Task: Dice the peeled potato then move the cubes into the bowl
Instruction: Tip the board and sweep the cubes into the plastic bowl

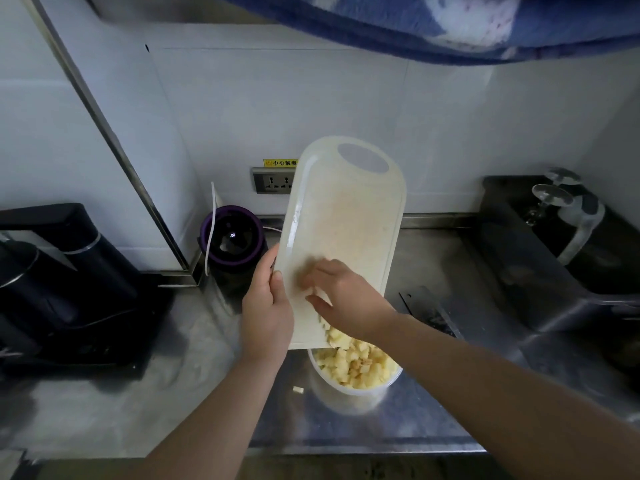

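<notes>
Working from the near edge outward: the bowl stands on the steel desk, nearest of the task's things, and is well filled with cubes. One stray cube lies on the desk just left of the bowl, outside it.

Directly above the bowl's far rim hangs the near end of the board. The board is tilted, its long axis running near to far, handle hole at the high far end, low end over the bowl. This is the relation that governs the next move: the low end sits over the far-left part of the bowl, so cubes sliding down the axis drop inside.

The left hand grips the board's left edge, thumb on the upper face, fingers closed round the underside. The right hand holds nothing; its fingers are loosely spread and blurred, lying on the board's lower face. A few cubes remain on the board just near of that hand, between it and the low end. The right hand is the nearer to them.

Judgement: dicing is complete; transfer is nearly done. The stray cube needs collecting.

Farther right, a knife lies on the desk.
</notes>
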The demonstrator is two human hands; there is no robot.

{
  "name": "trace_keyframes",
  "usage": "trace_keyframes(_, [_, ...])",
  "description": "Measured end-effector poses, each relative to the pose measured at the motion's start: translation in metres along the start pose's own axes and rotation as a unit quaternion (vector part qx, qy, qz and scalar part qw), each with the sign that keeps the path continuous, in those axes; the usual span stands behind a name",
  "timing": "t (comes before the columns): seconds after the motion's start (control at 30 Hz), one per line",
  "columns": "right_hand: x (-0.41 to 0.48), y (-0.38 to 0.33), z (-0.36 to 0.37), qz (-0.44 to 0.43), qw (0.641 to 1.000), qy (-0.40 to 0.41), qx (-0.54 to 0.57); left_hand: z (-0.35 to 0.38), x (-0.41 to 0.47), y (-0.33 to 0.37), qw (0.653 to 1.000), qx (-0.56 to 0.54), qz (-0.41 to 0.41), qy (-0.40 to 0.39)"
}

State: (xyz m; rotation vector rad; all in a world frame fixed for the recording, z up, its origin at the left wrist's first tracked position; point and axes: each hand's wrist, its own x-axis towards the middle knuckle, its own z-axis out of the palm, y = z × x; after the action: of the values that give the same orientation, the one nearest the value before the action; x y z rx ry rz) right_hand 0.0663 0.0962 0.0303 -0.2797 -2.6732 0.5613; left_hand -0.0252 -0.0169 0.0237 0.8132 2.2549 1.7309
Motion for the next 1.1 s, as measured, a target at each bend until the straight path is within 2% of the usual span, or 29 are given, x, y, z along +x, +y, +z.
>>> trace_keyframes(0.13, [-0.016, 0.004, 0.010, -0.051, 0.995, -0.061, -0.059, -0.002, 0.002, 0.004, 1.000, -0.017, -0.006, 0.016])
trace_keyframes(0.23, [-0.037, 0.016, 0.021, -0.050, 0.993, -0.054, -0.088, -0.005, 0.003, 0.006, 0.999, -0.030, -0.012, 0.033])
trace_keyframes(0.4, [-0.064, 0.027, 0.027, 0.036, 0.981, -0.174, -0.074, -0.012, 0.006, 0.007, 0.999, -0.025, -0.011, 0.044])
trace_keyframes(0.47, [-0.066, 0.029, 0.014, 0.059, 0.991, -0.120, -0.027, -0.013, 0.007, 0.009, 0.999, -0.022, -0.009, 0.045])
trace_keyframes(0.53, [-0.061, 0.038, 0.000, 0.089, 0.996, -0.002, -0.004, -0.014, 0.008, 0.010, 0.999, -0.023, -0.005, 0.044])
trace_keyframes(0.57, [-0.055, 0.045, -0.007, 0.111, 0.992, 0.056, 0.003, -0.014, 0.008, 0.011, 0.999, -0.024, -0.003, 0.042])
trace_keyframes(0.63, [-0.044, 0.056, -0.018, 0.168, 0.979, 0.112, 0.015, -0.014, 0.007, 0.013, 0.999, -0.026, 0.000, 0.041])
trace_keyframes(0.73, [-0.039, 0.062, -0.019, 0.219, 0.973, 0.054, 0.039, -0.016, 0.008, 0.016, 0.998, -0.034, -0.004, 0.046])
trace_keyframes(0.9, [-0.063, 0.059, 0.001, 0.241, 0.966, -0.086, 0.046, -0.018, 0.014, 0.016, 0.998, -0.034, -0.016, 0.057])
trace_keyframes(0.97, [-0.066, 0.058, -0.004, 0.244, 0.966, -0.071, 0.042, -0.017, 0.015, 0.017, 0.997, -0.033, -0.023, 0.059])
trace_keyframes(1.1, [-0.046, 0.047, -0.022, 0.186, 0.980, 0.048, 0.058, -0.013, 0.014, 0.014, 0.998, -0.038, -0.024, 0.052])
